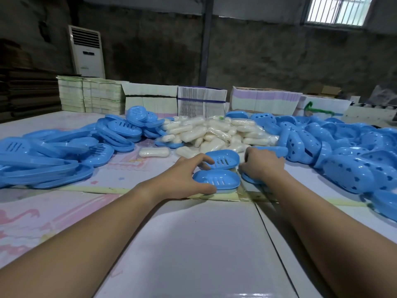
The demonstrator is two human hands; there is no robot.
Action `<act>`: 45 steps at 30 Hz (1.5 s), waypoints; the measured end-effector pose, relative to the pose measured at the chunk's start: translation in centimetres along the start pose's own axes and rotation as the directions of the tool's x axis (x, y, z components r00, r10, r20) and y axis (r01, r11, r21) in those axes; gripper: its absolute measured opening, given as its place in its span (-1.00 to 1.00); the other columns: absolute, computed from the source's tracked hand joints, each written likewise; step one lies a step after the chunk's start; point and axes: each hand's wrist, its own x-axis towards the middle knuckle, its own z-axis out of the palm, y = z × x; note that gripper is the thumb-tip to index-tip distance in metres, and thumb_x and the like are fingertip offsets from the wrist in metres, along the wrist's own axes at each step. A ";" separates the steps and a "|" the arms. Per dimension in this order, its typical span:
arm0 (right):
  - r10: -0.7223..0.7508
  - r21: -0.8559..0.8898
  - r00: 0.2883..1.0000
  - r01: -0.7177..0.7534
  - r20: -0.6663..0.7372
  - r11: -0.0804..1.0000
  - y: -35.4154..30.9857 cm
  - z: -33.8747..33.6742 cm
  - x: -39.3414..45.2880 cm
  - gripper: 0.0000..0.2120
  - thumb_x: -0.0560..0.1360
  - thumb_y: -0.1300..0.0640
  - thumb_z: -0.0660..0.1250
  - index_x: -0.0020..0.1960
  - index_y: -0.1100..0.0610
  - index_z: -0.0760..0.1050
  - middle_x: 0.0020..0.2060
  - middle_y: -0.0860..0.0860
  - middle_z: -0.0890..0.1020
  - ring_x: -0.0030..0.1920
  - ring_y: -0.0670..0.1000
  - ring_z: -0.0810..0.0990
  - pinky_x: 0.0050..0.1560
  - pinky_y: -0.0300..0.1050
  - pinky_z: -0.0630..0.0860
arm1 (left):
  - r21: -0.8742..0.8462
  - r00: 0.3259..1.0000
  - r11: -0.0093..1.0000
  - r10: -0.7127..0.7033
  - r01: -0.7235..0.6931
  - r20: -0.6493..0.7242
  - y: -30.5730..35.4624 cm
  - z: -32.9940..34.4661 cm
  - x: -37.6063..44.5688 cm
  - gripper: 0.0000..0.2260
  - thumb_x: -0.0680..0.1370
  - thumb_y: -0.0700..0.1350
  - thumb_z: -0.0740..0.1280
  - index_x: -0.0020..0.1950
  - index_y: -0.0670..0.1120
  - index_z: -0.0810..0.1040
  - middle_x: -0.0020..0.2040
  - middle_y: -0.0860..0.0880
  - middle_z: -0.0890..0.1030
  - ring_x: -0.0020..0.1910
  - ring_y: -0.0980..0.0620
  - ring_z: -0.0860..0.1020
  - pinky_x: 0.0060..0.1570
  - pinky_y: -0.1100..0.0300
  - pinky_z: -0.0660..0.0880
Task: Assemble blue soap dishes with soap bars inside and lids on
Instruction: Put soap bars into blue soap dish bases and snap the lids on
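Bare concrete walls, a barred window (338, 10) and a standing air conditioner (88, 52) close off the back of the room, with stacks of flat printed cartons (150, 97) lining the far edge of my worktable (193, 244). On the table I see a wide spread of slotted blue lids (53, 155) at left, a bigger heap of perforated blue dish bases (343, 151) at right, and a mound of wrapped soap bars (214, 132) between them. One loose soap bar (153, 152) lies apart, just in front of the mound.

Right before me sit two slotted blue dish pieces. My left hand (180, 179) curls around the near dish (217, 179), thumb on its front rim, fingers reaching toward the rear dish (223, 160). My right hand (262, 164) is curled down over another blue piece (250, 178) beside them; I cannot tell whether it truly grips it.

I judge I am seating a lid. I would line up the long rims first, then press evenly at both ends so it does not sit skewed
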 end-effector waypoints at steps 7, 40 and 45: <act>-0.025 0.073 1.000 0.024 0.018 0.997 1.0 -0.2 -0.1 -0.61 0.43 -0.25 0.29 0.09 -0.02 0.36 0.05 0.06 0.55 0.16 0.18 0.44 0.04 0.06 0.43 | 0.039 0.999 0.999 -0.034 0.034 0.013 0.2 0.0 -0.2 -0.43 0.28 0.29 0.48 0.23 0.38 0.34 0.28 0.03 0.44 0.27 0.07 0.47 0.31 0.03 0.49; -0.558 0.565 0.826 0.497 -0.076 0.658 -0.1 -1.7 -3.5 -0.68 0.32 -0.10 0.53 0.06 -0.11 0.65 -0.10 -0.27 0.65 -0.05 -0.30 0.55 -0.14 -0.49 0.40 | 0.042 0.994 0.995 -0.094 0.092 0.046 0.5 -0.3 -0.5 -0.19 0.23 0.42 0.41 0.41 0.26 0.23 0.33 0.07 0.50 0.26 0.08 0.51 0.33 0.05 0.48; -0.526 0.608 0.844 0.473 -0.105 0.637 0.4 -1.7 -2.9 -0.76 0.34 -0.11 0.52 -0.01 -0.26 0.60 -0.06 -0.32 0.64 0.02 -0.26 0.54 -0.06 -0.34 0.41 | 0.024 0.992 0.993 -0.116 0.115 0.042 0.4 -0.3 -0.5 -0.04 0.21 0.43 0.42 0.51 0.27 0.07 0.37 0.04 0.48 0.35 0.04 0.46 0.40 0.02 0.42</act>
